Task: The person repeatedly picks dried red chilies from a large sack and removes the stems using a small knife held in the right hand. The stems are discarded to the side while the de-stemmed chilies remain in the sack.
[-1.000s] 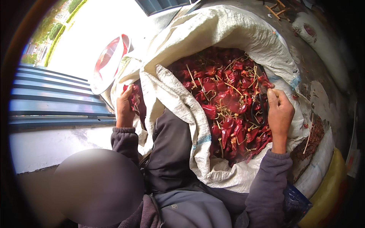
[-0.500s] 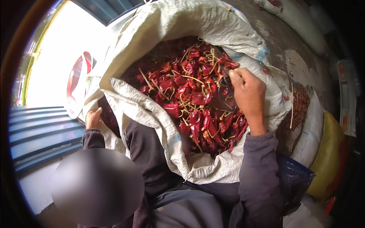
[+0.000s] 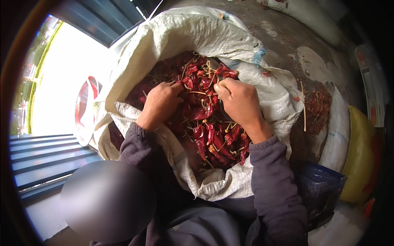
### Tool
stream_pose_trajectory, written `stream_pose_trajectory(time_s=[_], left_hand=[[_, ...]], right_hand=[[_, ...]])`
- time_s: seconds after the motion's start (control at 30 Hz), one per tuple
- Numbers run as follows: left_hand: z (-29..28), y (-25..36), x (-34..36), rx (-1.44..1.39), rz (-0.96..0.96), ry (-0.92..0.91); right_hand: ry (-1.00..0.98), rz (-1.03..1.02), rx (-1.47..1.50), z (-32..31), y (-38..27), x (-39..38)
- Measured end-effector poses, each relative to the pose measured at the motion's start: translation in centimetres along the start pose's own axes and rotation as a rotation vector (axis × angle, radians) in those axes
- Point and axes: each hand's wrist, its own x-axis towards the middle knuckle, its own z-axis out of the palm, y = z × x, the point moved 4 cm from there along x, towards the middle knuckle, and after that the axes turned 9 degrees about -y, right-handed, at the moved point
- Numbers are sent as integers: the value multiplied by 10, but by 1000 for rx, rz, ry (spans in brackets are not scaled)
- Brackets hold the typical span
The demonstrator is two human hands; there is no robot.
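Observation:
A white woven sack [image 3: 172, 28], its rim folded back, holds dried red chillies [image 3: 207, 139] with pale, curled stems. My left hand [image 3: 163, 102] reaches into the upper middle of the pile, fingertips curled down among the chillies; whatever they grip is hidden. Just to its right my right hand [image 3: 240, 106] is closed, thumb against forefinger at a chilli stem, with a red chilli above the fingers. A dark curved object, mostly covered by this hand, shows along its left side; I cannot make it out.
A red-and-white basin [image 3: 84, 106] and blue corrugated panels [image 3: 49, 153] are at the left beside a bright opening. At the right are a blue crate [image 3: 316, 192], a yellow sack [image 3: 357, 160], white sacks [image 3: 334, 135] and reddish debris [image 3: 316, 106] on the stained floor.
My left hand has left the sack's left side and moved right into the chillies. My right hand has shifted leftward in the view, nearer my left hand, still closed.

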Motion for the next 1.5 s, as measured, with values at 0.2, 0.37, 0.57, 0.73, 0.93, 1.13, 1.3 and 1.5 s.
stream_pose_trajectory(time_s=[0.2, 0.37, 0.57, 0.73, 0.93, 1.13, 1.3, 1.5], left_hand=[[-26, 23, 11, -346, 68, 130], [-21, 42, 26, -966, 89, 225], [8, 72, 44, -1601, 85, 243], [6, 76, 37, -1130, 120, 232], [10, 73, 35, -1009, 353, 101], [-2, 81, 32, -1018, 324, -133], [9, 79, 32, -1015, 378, -102], [12, 79, 33, -709, 359, 140]], right_hand=[[-83, 151, 170, -13, -2, 0], [-158, 197, 186, -3, -4, 4], [29, 119, 28, -7, -5, -1], [-65, 56, -51, 6, 1, -4], [-143, 248, 272, -8, 7, -4], [-87, 192, 251, -19, 5, -7], [-74, 92, 117, -25, -5, -7], [51, -93, -261, -22, -12, -8]])
